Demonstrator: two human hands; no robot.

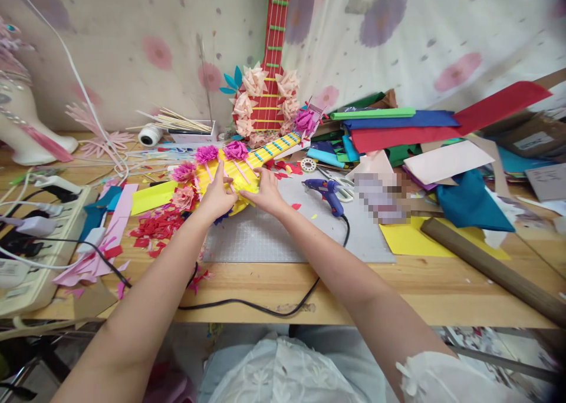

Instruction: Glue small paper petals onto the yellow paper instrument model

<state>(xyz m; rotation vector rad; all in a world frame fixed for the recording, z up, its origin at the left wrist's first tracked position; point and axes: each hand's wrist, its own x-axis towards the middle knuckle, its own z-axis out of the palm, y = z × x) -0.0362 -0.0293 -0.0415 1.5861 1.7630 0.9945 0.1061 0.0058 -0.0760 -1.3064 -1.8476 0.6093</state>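
Observation:
A yellow toy guitar (234,170) made of paper lies slantwise on the grey cutting mat (283,238), its neck pointing up to the right. Pink and magenta paper flowers (207,154) edge its upper and left sides. My left hand (217,195) holds the body from the near left, index finger stretched over the front. At the lower right of the body, my right hand (267,194) grips the edge, thumb and fingers apart around crumpled yellow paper. The undersides of both hands are hidden. To the right, a blue hot glue gun (326,194) rests on the mat.
A red paper guitar (273,55) leans upright at the back. Red paper scraps (160,229) lie left of the mat, near a power strip (48,261). Coloured sheets (407,135) and a cardboard tube (486,267) occupy the right. A black cord (247,301) crosses the front edge.

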